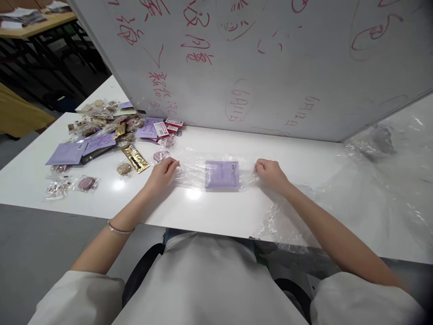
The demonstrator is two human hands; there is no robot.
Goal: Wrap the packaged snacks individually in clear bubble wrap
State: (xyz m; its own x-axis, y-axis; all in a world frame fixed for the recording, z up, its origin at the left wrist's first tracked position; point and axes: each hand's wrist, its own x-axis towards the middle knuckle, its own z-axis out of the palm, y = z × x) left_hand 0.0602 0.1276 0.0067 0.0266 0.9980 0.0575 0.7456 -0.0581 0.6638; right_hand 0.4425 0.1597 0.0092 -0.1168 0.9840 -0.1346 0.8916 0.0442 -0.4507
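A flat purple packet (222,175) with a small barcode lies on the white table, inside or under clear plastic wrap (189,175) that stretches out to both sides of it. My left hand (164,174) is closed on the wrap's left end. On the other side my right hand (271,172) grips the right end in a fist. The wrap looks drawn taut between the two hands, with the packet midway. Close to my left hand are a small pink wrapped piece (160,156) and a gold sachet (135,158).
Several purple packets (67,153), red-and-white boxes (161,129) and small wrapped snacks (98,122) are heaped at the left. A whiteboard (270,81) with red writing stands along the back. Loose clear plastic film (375,194) spreads over the right side and hangs past the front edge.
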